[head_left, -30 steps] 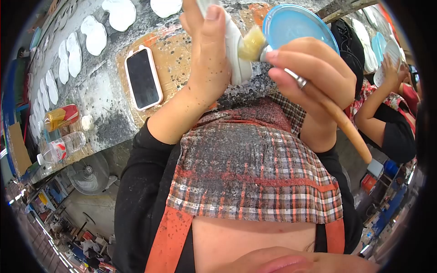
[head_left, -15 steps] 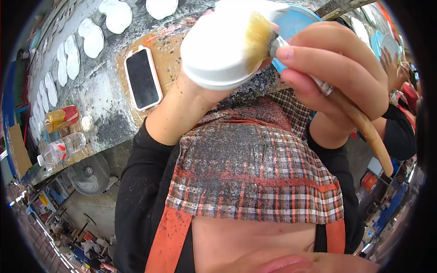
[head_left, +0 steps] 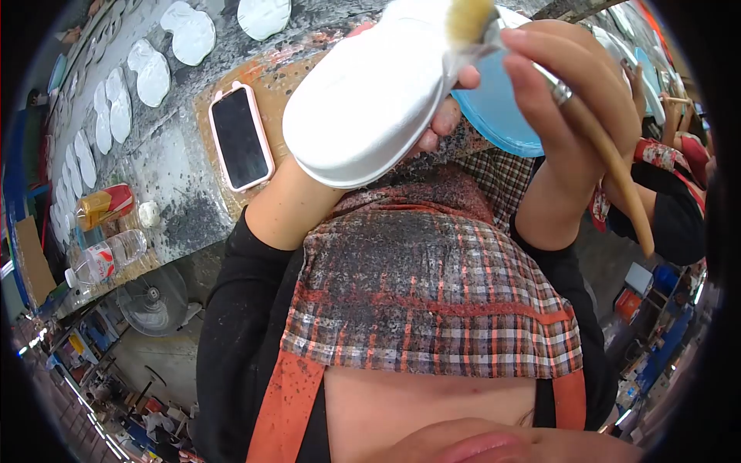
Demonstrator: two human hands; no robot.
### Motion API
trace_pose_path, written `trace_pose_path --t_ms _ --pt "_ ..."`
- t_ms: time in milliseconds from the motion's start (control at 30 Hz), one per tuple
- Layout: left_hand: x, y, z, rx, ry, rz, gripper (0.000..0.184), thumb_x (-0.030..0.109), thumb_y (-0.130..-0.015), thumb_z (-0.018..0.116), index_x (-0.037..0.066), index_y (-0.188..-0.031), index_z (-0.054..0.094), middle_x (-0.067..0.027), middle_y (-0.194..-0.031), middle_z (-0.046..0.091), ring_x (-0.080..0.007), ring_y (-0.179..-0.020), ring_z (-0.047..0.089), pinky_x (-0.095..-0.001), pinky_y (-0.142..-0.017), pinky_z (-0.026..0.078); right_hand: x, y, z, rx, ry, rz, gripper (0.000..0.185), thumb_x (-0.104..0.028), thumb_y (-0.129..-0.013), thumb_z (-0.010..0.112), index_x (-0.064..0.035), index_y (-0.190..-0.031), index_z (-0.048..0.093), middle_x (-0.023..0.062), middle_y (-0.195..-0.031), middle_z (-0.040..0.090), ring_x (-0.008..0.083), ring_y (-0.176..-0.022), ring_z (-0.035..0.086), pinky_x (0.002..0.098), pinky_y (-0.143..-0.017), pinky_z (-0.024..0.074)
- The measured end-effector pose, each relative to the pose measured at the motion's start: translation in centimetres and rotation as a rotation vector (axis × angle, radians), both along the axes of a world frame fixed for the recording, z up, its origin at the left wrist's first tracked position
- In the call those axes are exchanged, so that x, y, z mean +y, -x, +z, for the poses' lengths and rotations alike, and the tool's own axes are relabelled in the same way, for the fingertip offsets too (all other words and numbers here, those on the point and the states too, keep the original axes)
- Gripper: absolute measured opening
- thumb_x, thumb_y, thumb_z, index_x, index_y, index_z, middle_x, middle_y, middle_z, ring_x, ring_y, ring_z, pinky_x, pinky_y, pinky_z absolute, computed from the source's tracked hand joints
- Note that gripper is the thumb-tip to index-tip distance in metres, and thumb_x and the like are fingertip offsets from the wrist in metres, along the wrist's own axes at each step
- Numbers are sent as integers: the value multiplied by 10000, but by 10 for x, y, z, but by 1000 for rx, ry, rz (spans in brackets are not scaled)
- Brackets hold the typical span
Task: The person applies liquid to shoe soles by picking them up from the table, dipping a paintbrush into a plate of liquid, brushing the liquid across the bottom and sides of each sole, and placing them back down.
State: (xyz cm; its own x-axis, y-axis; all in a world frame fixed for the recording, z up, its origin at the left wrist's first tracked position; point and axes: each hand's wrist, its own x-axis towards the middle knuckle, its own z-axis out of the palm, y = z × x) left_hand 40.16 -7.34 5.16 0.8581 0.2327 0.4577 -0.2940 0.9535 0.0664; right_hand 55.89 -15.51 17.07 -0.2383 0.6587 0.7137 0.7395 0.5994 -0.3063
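Note:
A white, sole-shaped piece [head_left: 363, 100] is tilted in front of me with its broad smooth face showing. My left hand [head_left: 438, 127] holds it from behind and beneath; its fingertips show at the right edge and the palm is hidden. My right hand [head_left: 575, 85] grips a wooden-handled brush [head_left: 610, 158], fingers closed on it near the metal ferrule. The pale yellow bristles are at the upper right part of the white piece. Behind the hands lies a round blue dish [head_left: 502, 116], partly covered.
A phone in a pink case [head_left: 241, 137] lies on brown board. White sole shapes [head_left: 187, 35] line the stained table [head_left: 174, 166]. At left are a plastic bottle [head_left: 108, 257] and a yellow-red packet [head_left: 106, 205]. A co-worker's arm [head_left: 644, 201] is at right.
The white piece has turned from edge-on to broad face showing, then shifted lower left. The brush has gone from the piece's middle to its upper right. More of the co-worker shows.

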Motion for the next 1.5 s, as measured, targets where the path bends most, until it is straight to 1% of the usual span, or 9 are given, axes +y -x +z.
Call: trace_pose_path --t_ms 133,367,467,500,567,733,933,1267,1500 --pt "-3 28 -4 320 104 420 745 460 -870 618 -53 -1335 343 -260 -1352 414 -371 -1162 525 -478 -1040 426 -12 -33 -38 243 61 -208 118 -5 -783 714 19 -895 687 48 -807 666 97 -721 623 208 -661 475" --pt "-1 57 -29 876 -367 1014 551 116 -831 696 66 -1326 459 -157 -1154 601 -266 -1039 618 -344 -899 549 -41 -51 -89 764 428 -556 155 -113 -852 679 -15 -740 632 -15 -586 568 39 -565 539 167 -514 370" --pt "9 51 -18 310 -205 868 626 303 -966 496 39 -1461 219 -290 -1442 299 -377 -1258 456 -444 -1004 469 -38 -52 -90 409 605 -675 244 -149 -842 684 -13 -658 598 -15 -525 497 44 -506 439 224 -469 328" --pt "30 54 1 171 232 221 683 453 -970 410 34 -1469 206 -296 -1473 223 -391 -1289 412 -455 -1060 403 -37 -49 -88 401 637 -666 252 -152 -836 686 0 -660 587 -7 -520 483 56 -495 404 241 -460 315" --pt "3 46 5 252 170 547 739 536 -953 369 25 -1466 217 -290 -1466 246 -395 -1291 406 -456 -1069 389 -38 -47 -90 456 556 -643 252 -154 -838 686 -5 -658 591 -9 -523 492 50 -496 413 236 -459 314" --pt "-5 33 -9 488 -129 530 751 589 -956 237 30 -1458 239 -213 -1440 348 -425 -1179 499 -510 -971 448 -37 -30 -62 806 549 -201 121 -72 -818 706 14 -763 641 24 -668 616 55 -605 561 206 -528 411" --pt "-18 28 6 554 -329 452 813 651 -933 201 15 -1433 281 -299 -1239 525 -335 -1086 598 -385 -880 518 -7 -28 -5 33 211 182 191 -36 -772 692 61 -933 658 168 -886 658 234 -792 630 305 -706 479" --pt "-24 20 31 470 -300 566 906 736 -877 203 39 -1453 252 -248 -1356 437 -402 -1181 505 -499 -937 468 -16 -7 -10 44 303 265 205 -25 -649 802 -7 -822 693 86 -696 628 190 -606 623 271 -537 476" --pt "-31 8 30 364 -300 596 925 753 -863 150 36 -1424 314 -215 -1339 469 -313 -1224 496 -453 -1026 414 -4 8 -17 126 63 679 275 -162 -798 743 67 -916 646 133 -769 632 226 -623 610 296 -519 469"
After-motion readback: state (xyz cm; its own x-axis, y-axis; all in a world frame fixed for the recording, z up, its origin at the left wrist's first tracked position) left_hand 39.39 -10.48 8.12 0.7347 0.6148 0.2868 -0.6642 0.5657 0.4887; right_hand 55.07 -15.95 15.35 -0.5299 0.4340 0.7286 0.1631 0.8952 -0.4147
